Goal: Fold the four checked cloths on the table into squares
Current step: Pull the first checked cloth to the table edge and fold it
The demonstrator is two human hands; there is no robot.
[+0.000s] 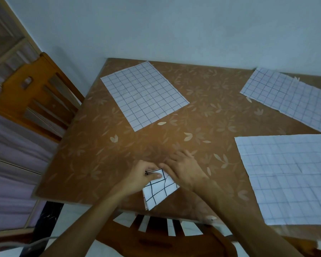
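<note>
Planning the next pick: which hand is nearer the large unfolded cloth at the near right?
Right. The right hand lies left of the large cloth; the left hand is farther left, pinching the folded cloth.

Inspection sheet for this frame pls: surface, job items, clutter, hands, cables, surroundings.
Surface: table, brown leaf-patterned cover.
Job's things: folded cloth at the near edge, partly under the hands. Far left cloth, far right cloth and near right cloth lie spread out, not yet folded small.
Clutter: nothing seen.
Grippers: left hand pinches the folded cloth's far corner. Right hand lies flat on it, fingers straight.
Cables: pale strip at lower left, cannot tell whether it is a cable.
Surroundings: wooden chair at the table's left, second chair at the near side, pale wall, cabinet far left.
</note>
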